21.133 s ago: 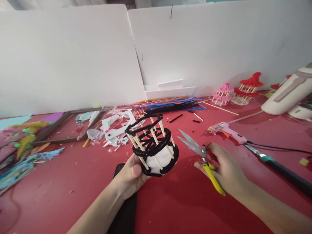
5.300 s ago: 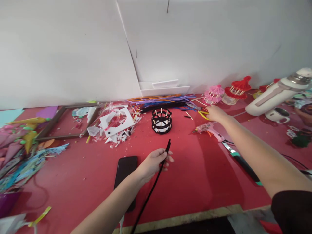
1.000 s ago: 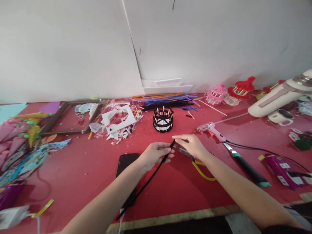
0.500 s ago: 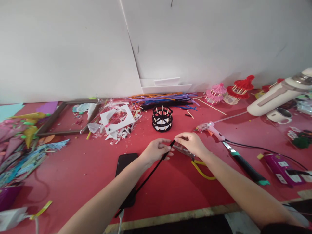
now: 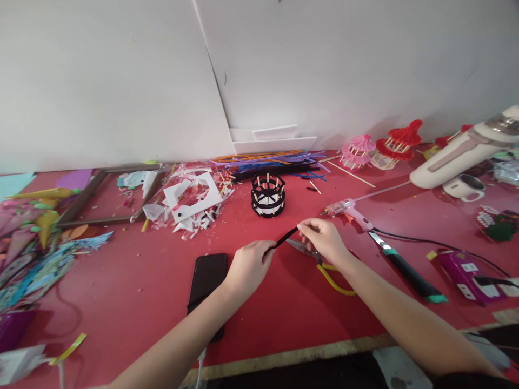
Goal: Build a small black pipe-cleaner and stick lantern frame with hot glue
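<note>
My left hand (image 5: pixel 248 266) is closed around a black pipe cleaner (image 5: pixel 285 236), and only a short length of it shows between my two hands. My right hand (image 5: pixel 323 238) pinches the pipe cleaner's far tip. Both hands hover over the red table (image 5: pixel 121 302). Scissors with yellow handles (image 5: pixel 330 273) lie on the table under my right hand. Just beyond the hands stands a small round cage (image 5: pixel 267 195) made of black pipe cleaner rings and wooden sticks.
A black phone (image 5: pixel 207 278) lies left of my left hand. A pink glue gun (image 5: pixel 349 208) and a black-handled knife (image 5: pixel 405 266) lie to the right. Coloured pipe cleaners (image 5: pixel 270 160), paper scraps (image 5: pixel 186 197) and small pink and red models (image 5: pixel 381 148) line the back wall.
My left hand has slid back along the pipe cleaner toward me and closed over it. My right hand still pinches the tip and has lifted slightly. The long trailing end has dropped from sight.
</note>
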`<action>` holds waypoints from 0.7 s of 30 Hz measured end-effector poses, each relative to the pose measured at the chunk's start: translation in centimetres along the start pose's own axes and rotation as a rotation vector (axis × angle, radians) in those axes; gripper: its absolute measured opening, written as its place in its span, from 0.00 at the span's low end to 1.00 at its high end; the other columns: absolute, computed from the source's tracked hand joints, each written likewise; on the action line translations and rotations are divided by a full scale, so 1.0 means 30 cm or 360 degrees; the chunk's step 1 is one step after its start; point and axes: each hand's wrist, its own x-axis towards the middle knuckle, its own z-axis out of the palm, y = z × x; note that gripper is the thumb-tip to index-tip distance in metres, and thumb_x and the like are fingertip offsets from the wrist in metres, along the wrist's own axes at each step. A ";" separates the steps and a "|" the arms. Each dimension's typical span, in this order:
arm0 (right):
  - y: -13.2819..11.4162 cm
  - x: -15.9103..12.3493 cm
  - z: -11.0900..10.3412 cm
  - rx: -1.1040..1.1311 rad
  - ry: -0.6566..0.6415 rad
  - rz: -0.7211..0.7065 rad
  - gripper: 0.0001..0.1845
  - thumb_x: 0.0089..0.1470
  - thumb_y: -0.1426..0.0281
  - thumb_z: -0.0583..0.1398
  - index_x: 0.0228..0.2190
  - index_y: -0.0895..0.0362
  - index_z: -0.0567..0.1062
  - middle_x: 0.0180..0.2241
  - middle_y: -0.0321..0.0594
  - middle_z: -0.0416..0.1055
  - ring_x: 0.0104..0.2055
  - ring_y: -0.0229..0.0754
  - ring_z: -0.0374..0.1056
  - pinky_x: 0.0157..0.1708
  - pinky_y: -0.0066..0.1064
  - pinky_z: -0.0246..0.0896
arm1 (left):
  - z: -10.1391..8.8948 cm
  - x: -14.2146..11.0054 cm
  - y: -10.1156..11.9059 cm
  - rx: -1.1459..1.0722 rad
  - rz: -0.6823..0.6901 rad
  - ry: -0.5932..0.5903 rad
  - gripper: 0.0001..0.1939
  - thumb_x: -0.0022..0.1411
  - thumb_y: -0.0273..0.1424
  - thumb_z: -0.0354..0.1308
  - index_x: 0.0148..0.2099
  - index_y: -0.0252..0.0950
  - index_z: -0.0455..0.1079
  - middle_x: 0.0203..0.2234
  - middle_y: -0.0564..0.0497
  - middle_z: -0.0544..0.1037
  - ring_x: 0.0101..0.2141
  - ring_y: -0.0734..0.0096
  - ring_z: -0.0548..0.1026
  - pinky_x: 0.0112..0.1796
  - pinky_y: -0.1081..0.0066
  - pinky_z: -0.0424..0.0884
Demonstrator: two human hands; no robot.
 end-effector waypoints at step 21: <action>0.244 -0.023 -0.429 -0.1263 0.0960 -0.0463 0.15 0.56 0.63 0.54 0.39 0.57 0.76 0.37 0.55 0.77 0.40 0.56 0.72 0.42 0.46 0.66 | -0.044 0.009 -0.069 0.0416 0.0198 0.0187 0.10 0.64 0.30 0.55 0.43 0.42 0.78 0.39 0.48 0.84 0.39 0.59 0.82 0.40 0.69 0.74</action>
